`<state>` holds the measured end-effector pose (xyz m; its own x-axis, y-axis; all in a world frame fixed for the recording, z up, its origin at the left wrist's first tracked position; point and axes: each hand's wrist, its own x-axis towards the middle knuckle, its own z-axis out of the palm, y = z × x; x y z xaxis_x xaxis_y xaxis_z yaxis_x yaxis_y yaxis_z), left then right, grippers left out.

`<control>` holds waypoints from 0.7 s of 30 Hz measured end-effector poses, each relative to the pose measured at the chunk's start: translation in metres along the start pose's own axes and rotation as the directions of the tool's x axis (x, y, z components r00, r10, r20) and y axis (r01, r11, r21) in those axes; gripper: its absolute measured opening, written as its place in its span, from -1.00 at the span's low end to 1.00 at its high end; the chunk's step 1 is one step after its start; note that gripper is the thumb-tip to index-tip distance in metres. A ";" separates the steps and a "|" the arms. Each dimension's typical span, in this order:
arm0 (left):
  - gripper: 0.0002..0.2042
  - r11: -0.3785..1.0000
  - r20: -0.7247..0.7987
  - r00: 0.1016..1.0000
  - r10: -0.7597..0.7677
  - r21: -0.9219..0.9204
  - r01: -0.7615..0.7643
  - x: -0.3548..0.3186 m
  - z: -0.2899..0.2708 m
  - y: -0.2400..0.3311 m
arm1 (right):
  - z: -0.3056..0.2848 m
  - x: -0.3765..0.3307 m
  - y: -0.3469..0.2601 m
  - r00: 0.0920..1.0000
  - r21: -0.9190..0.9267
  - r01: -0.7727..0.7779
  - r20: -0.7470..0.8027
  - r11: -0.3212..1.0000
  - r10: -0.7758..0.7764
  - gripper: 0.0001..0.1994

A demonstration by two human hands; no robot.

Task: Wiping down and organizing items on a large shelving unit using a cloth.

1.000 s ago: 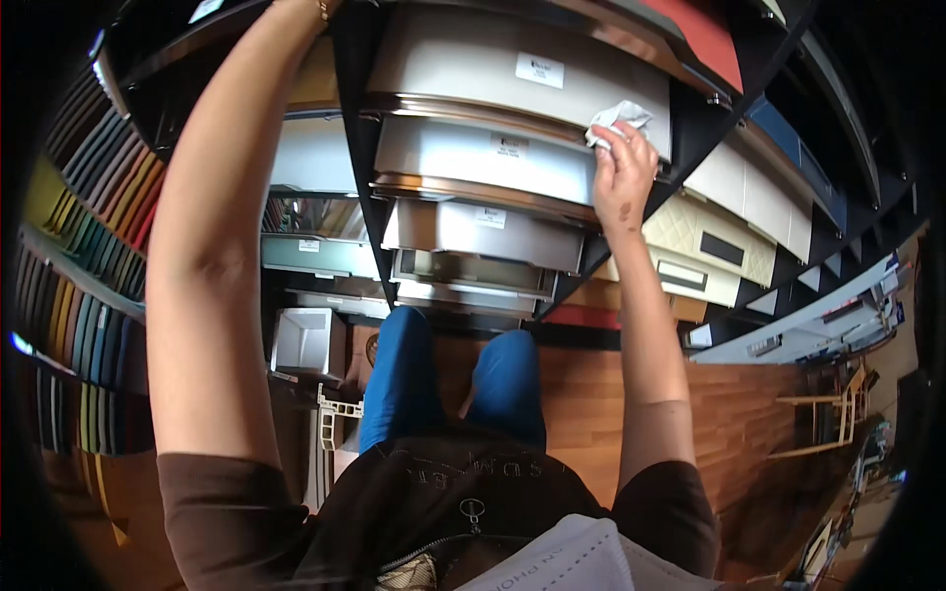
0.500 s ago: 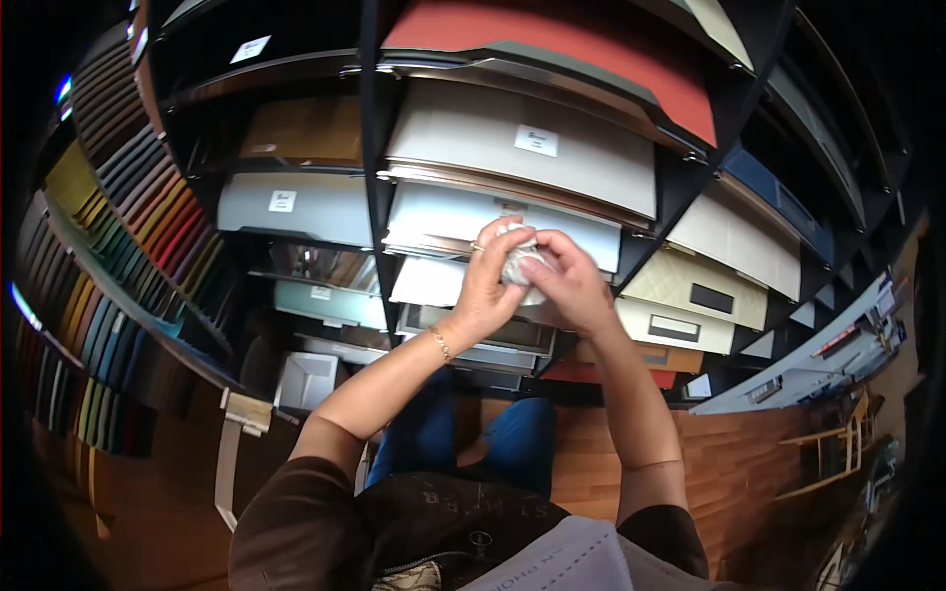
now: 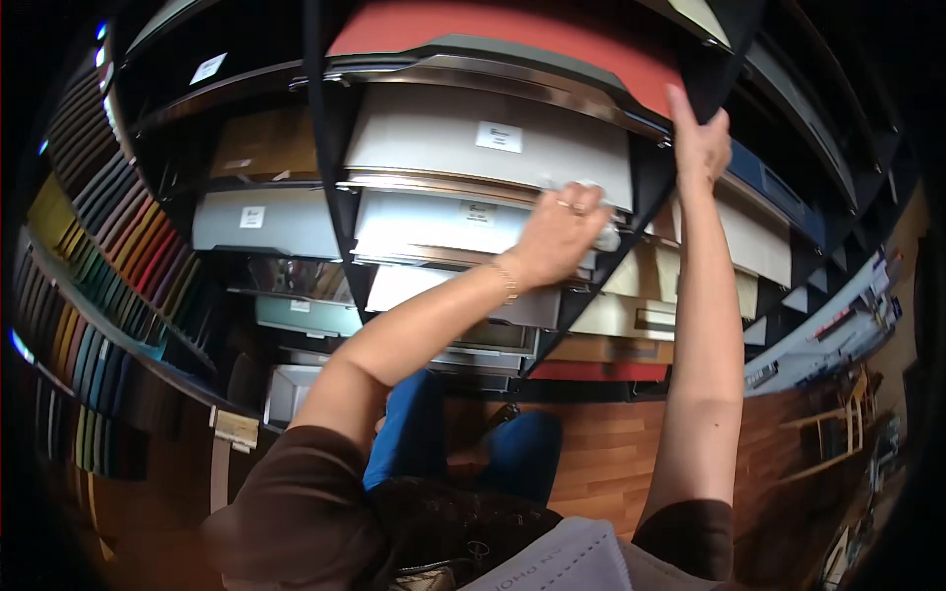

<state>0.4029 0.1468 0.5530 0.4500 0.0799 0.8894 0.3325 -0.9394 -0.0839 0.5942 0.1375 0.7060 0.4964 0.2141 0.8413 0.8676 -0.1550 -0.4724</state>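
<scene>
My left hand (image 3: 557,231) is closed on a crumpled white cloth (image 3: 608,237) and presses it against the front edge of a light grey sample panel (image 3: 434,225) in a black rack. My right hand (image 3: 700,143) reaches higher and to the right. Its fingers lie stretched flat against the black upright (image 3: 645,182) of the rack, beside the edge of a red panel (image 3: 512,30). It holds nothing. A larger pale grey panel (image 3: 424,138) with a small white label sits between the red one and the wiped one.
The rack holds several more slanted panels: beige and grey at the right (image 3: 650,315), grey at the left (image 3: 266,222). A wall of coloured sample strips (image 3: 108,256) runs down the left. Wooden floor (image 3: 601,463) lies below, with my blue-trousered legs (image 3: 414,433) and a white paper (image 3: 562,561).
The cloth passed from my right hand to my left when both hands met. My left hand now presses it on the grey panel, and my right hand has risen to the rack upright.
</scene>
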 end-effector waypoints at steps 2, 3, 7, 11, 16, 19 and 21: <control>-0.79 0.996 0.085 0.996 0.010 0.088 -0.017 0.009 0.022 0.002 | 0.002 0.001 -0.006 0.995 -0.030 -0.083 -0.053 0.996 0.081 -0.10; -0.84 0.993 0.129 0.992 0.008 0.115 -0.023 0.007 0.027 -0.001 | 0.004 -0.008 -0.015 0.992 -0.022 -0.094 -0.082 0.995 0.092 -0.13; -0.89 0.974 0.026 0.993 0.114 0.193 -0.117 0.004 0.027 0.001 | 0.001 -0.005 -0.002 0.986 0.044 -0.070 -0.148 0.997 0.076 -0.19; -0.86 0.954 -0.077 0.992 0.099 0.290 -0.073 -0.030 0.004 -0.034 | 0.012 0.000 0.010 0.986 0.059 -0.050 -0.157 0.997 0.059 -0.19; -0.77 0.891 -0.223 0.974 0.033 0.447 0.073 -0.093 -0.067 -0.096 | 0.011 -0.003 0.006 0.993 0.093 -0.069 -0.085 0.993 0.077 -0.16; -0.76 0.854 -0.295 0.956 -0.012 0.495 0.163 -0.109 -0.100 -0.111 | 0.013 0.002 0.014 0.984 0.078 -0.077 -0.154 0.994 0.088 -0.12; -0.76 0.850 -0.332 0.936 -0.115 0.455 0.266 -0.118 -0.114 -0.112 | 0.017 0.001 0.018 0.970 0.041 0.007 -0.243 0.999 0.003 -0.24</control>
<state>0.2185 0.2044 0.5090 0.1080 0.0725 0.9915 0.7791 -0.6257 -0.0391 0.6108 0.1514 0.6939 0.4772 -0.0275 0.8783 0.8714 -0.1142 -0.4770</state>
